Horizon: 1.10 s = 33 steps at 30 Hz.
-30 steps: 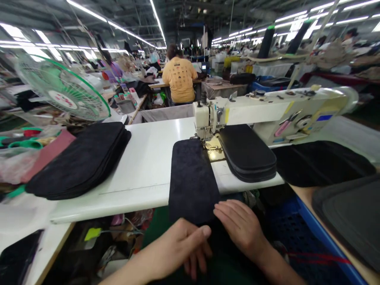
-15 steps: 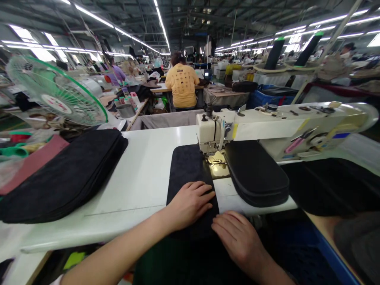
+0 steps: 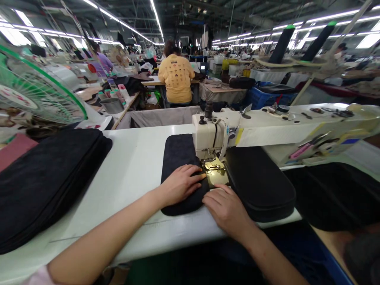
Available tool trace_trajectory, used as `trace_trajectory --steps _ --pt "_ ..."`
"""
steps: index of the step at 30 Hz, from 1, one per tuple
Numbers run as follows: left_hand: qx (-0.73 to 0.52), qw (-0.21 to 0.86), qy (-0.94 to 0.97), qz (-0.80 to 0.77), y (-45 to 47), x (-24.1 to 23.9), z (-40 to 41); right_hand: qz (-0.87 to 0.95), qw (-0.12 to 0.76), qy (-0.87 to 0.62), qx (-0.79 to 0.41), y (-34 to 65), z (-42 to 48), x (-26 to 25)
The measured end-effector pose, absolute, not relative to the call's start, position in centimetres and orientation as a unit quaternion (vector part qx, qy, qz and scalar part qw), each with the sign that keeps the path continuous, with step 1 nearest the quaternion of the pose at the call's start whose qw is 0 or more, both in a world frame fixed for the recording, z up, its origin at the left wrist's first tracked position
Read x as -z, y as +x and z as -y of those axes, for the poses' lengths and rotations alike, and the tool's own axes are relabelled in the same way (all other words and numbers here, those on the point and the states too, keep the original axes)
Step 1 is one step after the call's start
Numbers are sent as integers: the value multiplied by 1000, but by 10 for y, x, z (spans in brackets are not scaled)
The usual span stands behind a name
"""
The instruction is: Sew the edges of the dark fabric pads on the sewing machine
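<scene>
A black fabric panel with rounded corners [image 3: 178, 152] lies flat on the white sewing table, its right edge running under the head of the sewing machine [image 3: 204, 134]. My left hand [image 3: 182, 183] rests palm down on the panel, fingers stretched out towards the needle area. Beside the panel's lower right edge is my right hand [image 3: 224, 206], with its fingertips at that edge and one finger reaching the brass-coloured plate [image 3: 218, 178]. The right thumb is hidden. To the right of the plate sits a stack of similar black panels [image 3: 261, 182].
Another stack of black panels [image 3: 50, 170] lies at the table's left. A fan [image 3: 44, 91] stands behind it. More black pieces [image 3: 335, 194] lie far right, above a blue crate [image 3: 308, 253]. Thread cones [image 3: 282, 43] stand behind the machine. Ahead sits a person in a yellow shirt [image 3: 176, 79].
The panel has moved forward along the machine, so its near rounded end now lies on the table. Both hands have moved forward with it. The camera view has shifted slightly.
</scene>
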<state>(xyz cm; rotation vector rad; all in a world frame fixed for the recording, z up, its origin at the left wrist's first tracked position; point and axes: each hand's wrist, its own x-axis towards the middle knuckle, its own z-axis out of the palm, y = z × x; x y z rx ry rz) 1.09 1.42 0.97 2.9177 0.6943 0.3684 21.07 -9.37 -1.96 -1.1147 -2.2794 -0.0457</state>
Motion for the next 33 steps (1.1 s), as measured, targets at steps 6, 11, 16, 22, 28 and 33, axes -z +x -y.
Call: trace_trajectory --steps 6,11,16,22,28,33 --pt "-126 16 975 -183 6 -4 -40 839 293 -458 25 207 68 22" --pt "-120 47 987 -94 -2 -10 -22 823 291 -486 38 202 86 28" --pt "-123 117 985 -39 -11 -11 -25 814 268 -515 27 199 99 31" --pt "-104 116 987 -31 -8 -12 -62 801 251 -544 13 196 68 25" --pt "-53 76 996 -10 -6 -15 -88 793 259 -552 9 196 67 24" --pt "-29 124 992 17 -4 -16 -101 774 299 -557 26 200 100 36"
